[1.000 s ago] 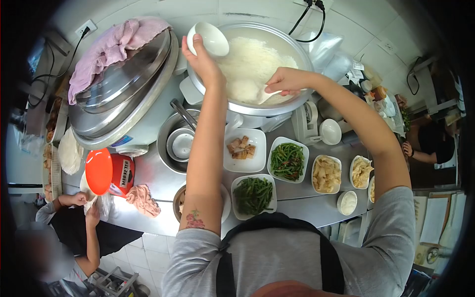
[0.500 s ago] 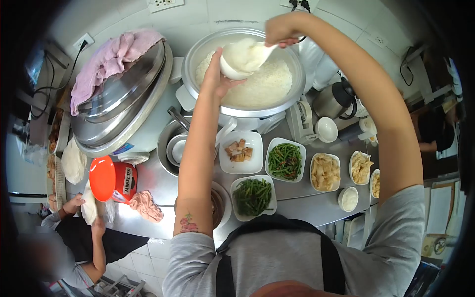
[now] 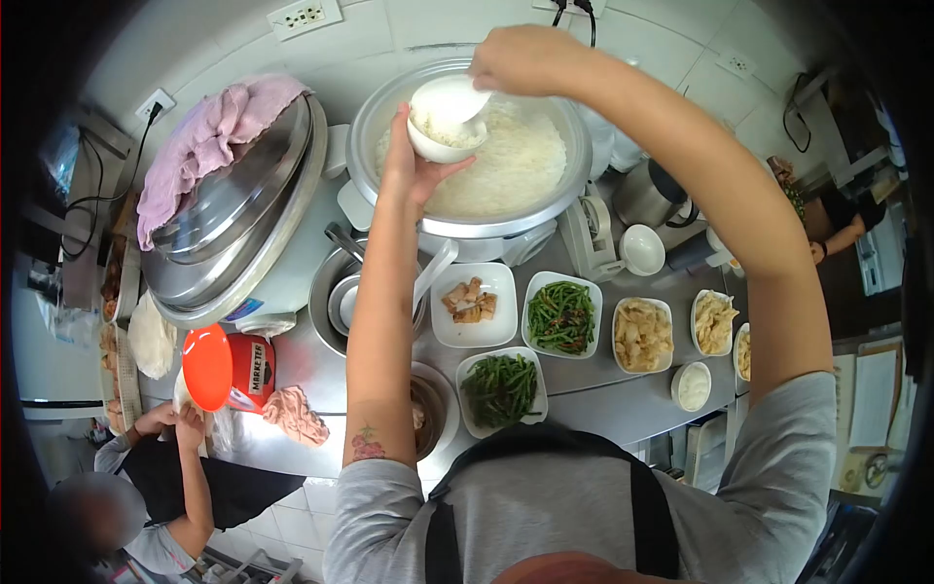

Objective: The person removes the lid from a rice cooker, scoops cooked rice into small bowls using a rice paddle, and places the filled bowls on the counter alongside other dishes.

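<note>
My left hand (image 3: 416,167) cups a small white bowl (image 3: 443,152) from below and the left side, over the large rice cooker (image 3: 355,161). In my closed right hand (image 3: 506,63) is a white rice paddle (image 3: 449,97), its blade tilted over the bowl and its handle hidden by my fingers. Some rice (image 3: 455,134) shows in the bowl beneath the blade. More cooked rice (image 3: 520,156) fills the pot of the cooker under both hands.
Dishes of green beans (image 3: 561,316), dark green vegetables (image 3: 501,389), meat pieces (image 3: 470,301) and pale yellow food (image 3: 642,336) stand along the counter. A second cooker with a tilted lid (image 3: 243,185) is at left, near a red container (image 3: 209,368) and a co-worker's hands (image 3: 170,420).
The paddle has swung left and tipped over the bowl, with my right hand moving left. A co-worker's hands at lower left have drawn closer together.
</note>
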`<state>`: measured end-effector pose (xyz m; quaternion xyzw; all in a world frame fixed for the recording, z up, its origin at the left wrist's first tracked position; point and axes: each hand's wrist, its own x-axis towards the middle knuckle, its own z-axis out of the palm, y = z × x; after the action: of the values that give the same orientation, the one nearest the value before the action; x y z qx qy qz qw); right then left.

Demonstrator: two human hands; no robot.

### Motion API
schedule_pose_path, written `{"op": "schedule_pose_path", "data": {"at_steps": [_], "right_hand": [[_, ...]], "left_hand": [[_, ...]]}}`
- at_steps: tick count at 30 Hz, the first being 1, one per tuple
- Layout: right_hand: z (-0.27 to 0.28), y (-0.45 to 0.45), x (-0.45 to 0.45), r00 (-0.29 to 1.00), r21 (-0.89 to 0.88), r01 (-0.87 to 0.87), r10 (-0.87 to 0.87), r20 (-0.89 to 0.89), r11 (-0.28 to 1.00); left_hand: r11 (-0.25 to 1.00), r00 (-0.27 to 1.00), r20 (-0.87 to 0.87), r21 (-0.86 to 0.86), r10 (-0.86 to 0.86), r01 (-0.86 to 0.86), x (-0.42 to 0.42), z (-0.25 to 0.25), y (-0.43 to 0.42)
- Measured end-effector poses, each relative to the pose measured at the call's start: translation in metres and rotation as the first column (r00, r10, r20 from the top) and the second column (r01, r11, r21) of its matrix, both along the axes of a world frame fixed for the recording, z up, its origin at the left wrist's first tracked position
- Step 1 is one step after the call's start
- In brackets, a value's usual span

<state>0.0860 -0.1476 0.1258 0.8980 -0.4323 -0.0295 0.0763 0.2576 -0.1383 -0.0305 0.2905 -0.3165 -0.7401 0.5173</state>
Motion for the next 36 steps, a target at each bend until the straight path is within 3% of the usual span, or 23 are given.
{"op": "schedule_pose_path", "data": {"at_steps": [2, 5, 8, 11, 13, 15, 19, 21, 27, 30, 36], "right_hand": [[-0.007, 0.004, -0.002, 0.999, -0.043, 0.015, -0.016, -0.034, 0.999], [0.013, 0.006, -0.017, 0.995, 0.094, 0.004, -0.014, 0.102, 0.996], [0.031, 0.002, -0.041, 0.893, 0.321, 0.211, -0.315, 0.322, 0.924], [-0.016, -0.029, -0.071, 0.920, 0.236, 0.194, -0.260, 0.294, 0.952], [-0.082, -0.044, -0.080, 0.981, 0.169, 0.135, -0.156, 0.117, 0.976], [-0.110, -0.020, -0.061, 0.968, 0.325, 0.162, -0.214, 0.133, 0.932], [-0.156, -0.024, -0.032, 0.935, 0.237, 0.209, -0.264, 0.235, 0.949], [-0.165, -0.025, -0.026, 0.925, 0.243, 0.247, -0.304, 0.230, 0.938], [-0.158, -0.014, -0.022, 0.954, 0.301, 0.154, -0.221, 0.202, 0.941], [-0.165, -0.013, -0.019, 0.967, 0.236, 0.045, -0.102, 0.234, 0.971], [-0.158, -0.002, -0.015, 0.965, 0.355, 0.066, -0.150, 0.214, 0.933]], "left_hand": [[1.000, 0.999, 0.054, -0.001, 0.007, -0.007, 0.001, 0.003, 0.003], [0.997, 0.999, 0.027, -0.080, 0.021, -0.019, -0.001, 0.006, 0.005], [0.997, 0.999, -0.022, -0.064, 0.050, -0.051, 0.004, 0.005, 0.003], [0.965, 0.974, -0.033, -0.130, 0.225, -0.227, 0.010, 0.011, -0.004], [0.952, 0.961, -0.089, -0.145, 0.260, -0.271, 0.013, 0.014, -0.010], [0.938, 0.946, -0.137, -0.150, 0.292, -0.312, 0.015, 0.014, -0.012], [0.934, 0.947, -0.145, -0.178, 0.287, -0.310, 0.019, 0.010, -0.010], [0.931, 0.946, -0.155, -0.188, 0.286, -0.312, 0.019, 0.009, -0.010], [0.916, 0.934, -0.183, -0.212, 0.306, -0.342, 0.017, 0.013, -0.010], [0.905, 0.923, -0.186, -0.207, 0.336, -0.371, 0.016, 0.014, -0.009], [0.902, 0.920, -0.193, -0.209, 0.340, -0.377, 0.017, 0.011, -0.016]]}}
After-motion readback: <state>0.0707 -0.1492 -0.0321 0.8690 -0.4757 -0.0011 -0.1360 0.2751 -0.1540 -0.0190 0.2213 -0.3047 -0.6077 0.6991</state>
